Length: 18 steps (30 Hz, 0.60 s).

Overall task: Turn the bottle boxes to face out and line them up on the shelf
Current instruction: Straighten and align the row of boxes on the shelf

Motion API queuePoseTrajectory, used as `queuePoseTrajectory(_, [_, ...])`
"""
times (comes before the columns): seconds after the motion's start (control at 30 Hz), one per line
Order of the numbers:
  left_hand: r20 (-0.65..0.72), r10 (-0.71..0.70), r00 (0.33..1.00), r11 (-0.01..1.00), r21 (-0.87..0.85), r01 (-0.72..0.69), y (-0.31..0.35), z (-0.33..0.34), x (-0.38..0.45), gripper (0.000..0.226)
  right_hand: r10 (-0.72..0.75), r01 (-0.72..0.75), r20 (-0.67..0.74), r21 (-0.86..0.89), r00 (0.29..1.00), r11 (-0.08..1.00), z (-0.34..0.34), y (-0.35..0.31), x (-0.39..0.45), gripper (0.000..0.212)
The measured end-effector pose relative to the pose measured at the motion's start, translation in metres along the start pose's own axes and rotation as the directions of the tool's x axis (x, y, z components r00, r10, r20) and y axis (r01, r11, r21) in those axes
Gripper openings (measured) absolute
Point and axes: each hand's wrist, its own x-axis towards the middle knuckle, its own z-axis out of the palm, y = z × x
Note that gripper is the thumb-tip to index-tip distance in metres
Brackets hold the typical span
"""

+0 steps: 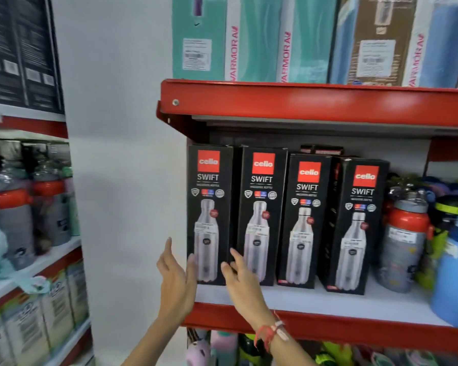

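Several black Cello Swift bottle boxes stand upright on the white shelf (315,299), all with the printed front facing out. The leftmost box (209,202) and the second box (261,207) stand side by side. A third box (303,220) and a fourth box (354,228) sit slightly lower in view, and the fourth is turned a little so its left side shows. My left hand (176,283) is open beside the leftmost box's lower left edge. My right hand (239,276) is open in front of the gap between the first two boxes. Neither hand holds anything.
Loose bottles (405,241) and a blue jug (455,268) crowd the shelf right of the boxes. A red shelf (315,101) above carries tall teal and brown boxes. Another rack of bottles (24,207) stands at the left. More bottles hang below the red shelf lip.
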Motion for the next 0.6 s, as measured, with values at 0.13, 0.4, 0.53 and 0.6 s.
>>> queuePoseTrajectory(0.13, [0.238,0.036,0.971,0.994,0.091,-0.059,-0.012,-0.011,0.01,0.06,-0.04,0.04,-0.014,0.001,0.999,0.999,0.022,-0.006,0.007,0.069])
queuePoseTrajectory(0.4, [0.212,0.053,0.976,0.984,0.153,-0.087,-0.016,-0.026,0.003,0.046,-0.12,0.111,-0.074,-0.113,0.99,0.987,0.022,-0.009,-0.015,0.064])
queuePoseTrajectory(0.53, [0.168,0.08,0.983,0.979,0.171,-0.109,-0.015,-0.043,-0.016,0.044,-0.155,0.145,-0.065,-0.13,0.986,0.981,0.015,-0.009,-0.042,0.062])
queuePoseTrajectory(0.6, [0.162,0.091,0.983,0.978,0.171,-0.119,-0.012,-0.05,-0.027,0.044,-0.162,0.153,-0.068,-0.125,0.984,0.98,0.012,-0.009,-0.052,0.062])
